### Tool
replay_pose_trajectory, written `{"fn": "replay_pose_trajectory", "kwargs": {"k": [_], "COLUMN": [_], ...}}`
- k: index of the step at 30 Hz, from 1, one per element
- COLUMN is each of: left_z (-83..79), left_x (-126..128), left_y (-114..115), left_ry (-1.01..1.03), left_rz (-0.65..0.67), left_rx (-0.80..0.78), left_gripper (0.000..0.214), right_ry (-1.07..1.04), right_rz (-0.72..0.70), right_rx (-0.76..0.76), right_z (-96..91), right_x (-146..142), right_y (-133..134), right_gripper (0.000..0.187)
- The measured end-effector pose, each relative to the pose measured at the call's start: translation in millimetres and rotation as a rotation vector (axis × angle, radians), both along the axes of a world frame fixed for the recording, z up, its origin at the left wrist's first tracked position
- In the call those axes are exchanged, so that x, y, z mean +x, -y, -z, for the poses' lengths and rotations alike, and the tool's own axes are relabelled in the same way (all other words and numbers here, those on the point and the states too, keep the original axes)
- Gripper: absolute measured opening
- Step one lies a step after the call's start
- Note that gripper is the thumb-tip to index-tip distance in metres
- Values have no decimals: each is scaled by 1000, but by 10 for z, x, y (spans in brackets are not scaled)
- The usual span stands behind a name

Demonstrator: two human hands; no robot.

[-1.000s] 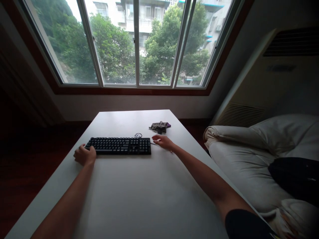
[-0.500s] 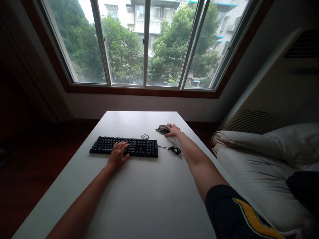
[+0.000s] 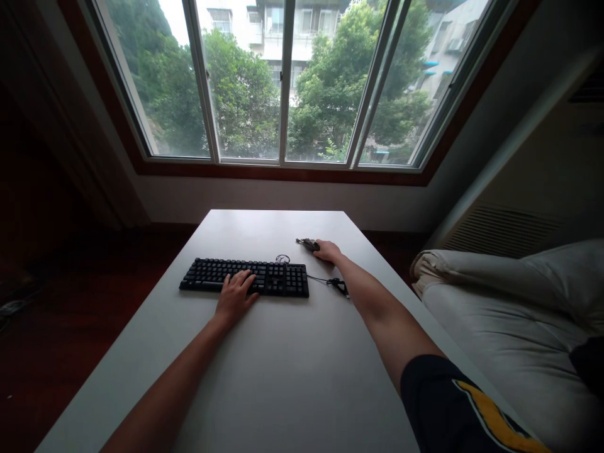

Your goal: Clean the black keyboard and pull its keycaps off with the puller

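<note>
A black computer keyboard (image 3: 212,275) lies on the white table (image 3: 283,352). My left hand (image 3: 234,294) rests on its lower middle part, fingers spread over the keys and thumb just off the near edge. Farther away on the right, my right hand (image 3: 326,250) is closed on a small dark, crinkled packet (image 3: 309,244); its contents are too small to make out. Beside my right forearm lies a bundled black cable (image 3: 338,284), joined by a thin cord to the keyboard's right side. A small loop of cord (image 3: 283,258) shows behind the keyboard.
Beyond the table is a wide window (image 3: 283,170) with a brown frame. A pale couch (image 3: 491,314) stands along the right side. Dark reddish floor (image 3: 85,340) runs along the left of the table.
My right hand has closed more around the packet, which now looks tilted and narrower. My left hand stays on the keyboard. The whole view has shifted slightly.
</note>
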State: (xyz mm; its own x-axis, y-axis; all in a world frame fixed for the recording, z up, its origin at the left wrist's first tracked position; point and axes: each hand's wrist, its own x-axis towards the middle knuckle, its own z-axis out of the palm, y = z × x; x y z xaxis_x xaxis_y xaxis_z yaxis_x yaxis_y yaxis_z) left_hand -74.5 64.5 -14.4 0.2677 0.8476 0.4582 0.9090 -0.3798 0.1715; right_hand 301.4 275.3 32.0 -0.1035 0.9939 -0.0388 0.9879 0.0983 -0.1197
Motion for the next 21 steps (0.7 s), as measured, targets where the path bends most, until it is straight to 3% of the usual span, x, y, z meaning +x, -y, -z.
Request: {"fn": "replay_pose_trajectory", "kwargs": {"k": [4, 9, 12, 14, 17, 21], "left_z": [-19, -30, -42, -52, -63, -71], "left_x": [43, 81, 51, 9, -45, -60], "left_y": [36, 70, 87, 101, 125, 155], "left_ry": [1, 30, 22, 13, 11, 25], "left_rz": [-25, -103, -101, -85, -91, -111], "left_rx": [-5, -50, -63, -62, -57, -52], "left_gripper": [49, 50, 50, 51, 52, 52], "right_ry": [-116, -163, -148, -172, -166, -152], "right_rz": [-77, -388, -476, -517, -543, -523], "right_rx": [121, 125, 154, 185, 137, 85], "right_z": [-115, -287, -257, -202, -149, -191], "right_x": [-618, -1740, -2372, -2681, -2911, -2861], "right_y": [-43, 12, 154, 254, 350, 382], "right_gripper": [39, 47, 52, 66, 79, 56]}}
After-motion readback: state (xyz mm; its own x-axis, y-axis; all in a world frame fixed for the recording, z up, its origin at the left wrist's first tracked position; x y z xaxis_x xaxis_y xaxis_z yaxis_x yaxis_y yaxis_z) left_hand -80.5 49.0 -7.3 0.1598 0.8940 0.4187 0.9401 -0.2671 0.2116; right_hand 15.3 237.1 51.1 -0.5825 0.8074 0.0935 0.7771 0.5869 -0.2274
